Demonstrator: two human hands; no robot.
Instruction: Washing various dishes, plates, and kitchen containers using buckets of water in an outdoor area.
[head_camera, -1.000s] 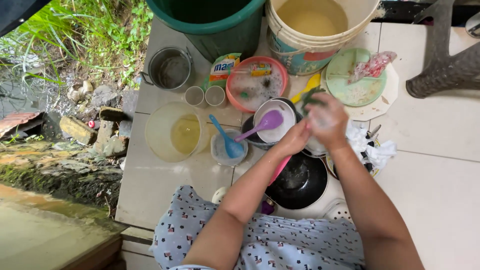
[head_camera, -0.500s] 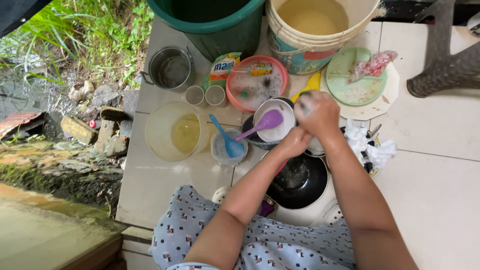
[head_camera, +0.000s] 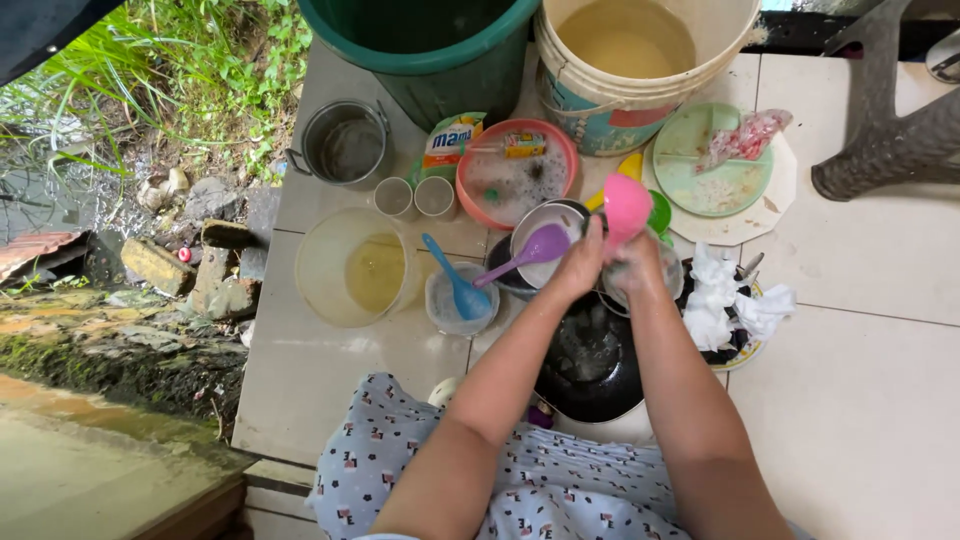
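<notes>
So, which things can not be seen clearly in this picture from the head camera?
- Left hand: holds a pink spoon; its handle is hidden by both hands.
- Right hand: whatever it grips is covered by its fingers.
- Green bucket: top cut off by the upper edge; inside too dark.
- Black pan: partly hidden under both forearms.
- Items under the white cloth: covered.

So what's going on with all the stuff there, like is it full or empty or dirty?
Pink spoon: held up by both hands.
Left hand: gripping the pink spoon.
Right hand: soapy, on the pink spoon.
White bucket: holds cloudy yellowish water.
Green bucket: inside too dark to tell.
Orange bowl: full of suds.
Clear tub: a little yellowish water.
Black pan: wet, unwashed.
Green plate: dirty, wrapper on it.
Two cups: upright, empty.
</notes>
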